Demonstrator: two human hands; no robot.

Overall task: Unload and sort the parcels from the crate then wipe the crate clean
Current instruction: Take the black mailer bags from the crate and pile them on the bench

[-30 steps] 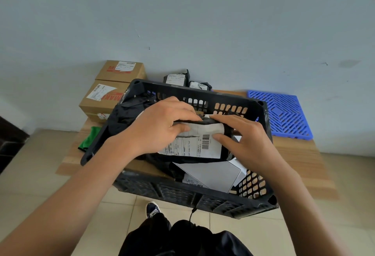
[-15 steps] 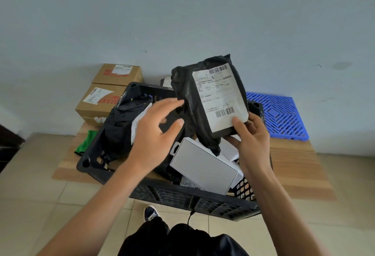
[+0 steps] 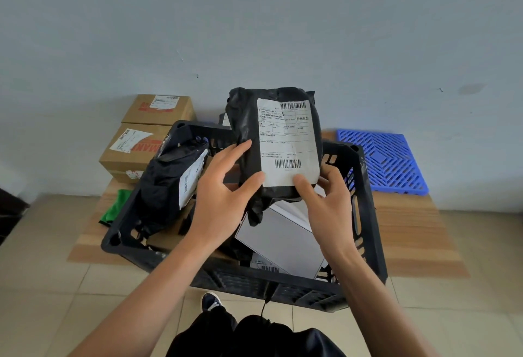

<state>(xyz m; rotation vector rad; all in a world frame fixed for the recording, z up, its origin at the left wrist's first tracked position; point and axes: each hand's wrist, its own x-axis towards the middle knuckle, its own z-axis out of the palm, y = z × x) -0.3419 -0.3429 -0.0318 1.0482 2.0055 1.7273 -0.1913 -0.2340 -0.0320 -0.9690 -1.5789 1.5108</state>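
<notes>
A black plastic mailer bag [image 3: 249,130] bears a white barcoded label [image 3: 287,144]. Below it, a black slotted plastic crate [image 3: 365,215] — beside it brown cardboard boxes [image 3: 135,147] with red lettering, a bright blue lattice mat [image 3: 382,161], a green cloth [image 3: 114,209].

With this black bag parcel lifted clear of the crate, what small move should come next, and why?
Probably carry the black bag parcel, held by both the left hand and right hand, over to the black bags behind the crate, since the cardboard boxes sit apart.

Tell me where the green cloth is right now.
In the head view, the green cloth lies at the left on the wooden platform, beside the black crate and below the cardboard boxes.
</notes>
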